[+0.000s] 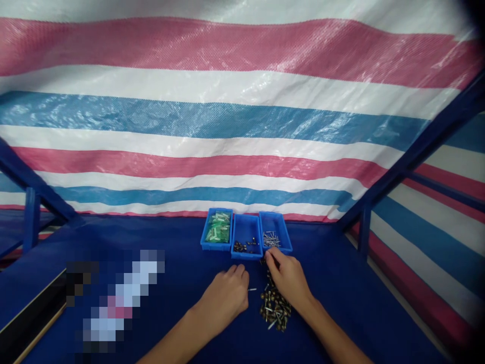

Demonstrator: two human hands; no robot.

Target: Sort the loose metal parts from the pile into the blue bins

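My left hand [230, 289] is closed in a loose fist over the blue tabletop, and a thin silver screw [252, 289] sticks out from its right side. My right hand [288, 275] pinches its thumb and fingers together just in front of the bins; what they hold, if anything, is too small to tell. Beneath and left of the right wrist lies a pile of brass-headed pieces with silver shanks [276, 309]. The middle blue bin [246, 227] contains several small brass-coloured pieces [240, 246]. Several loose silver screws [271, 239] lie in the right blue bin [273, 221].
The left blue bin [205, 246] holds green-and-clear packets [219, 227]. A long black object with a light edge [36, 308] lies at left, beside a pixelated patch. Blue frame bars [394, 174] rise at both sides, before a striped sheet [212, 116].
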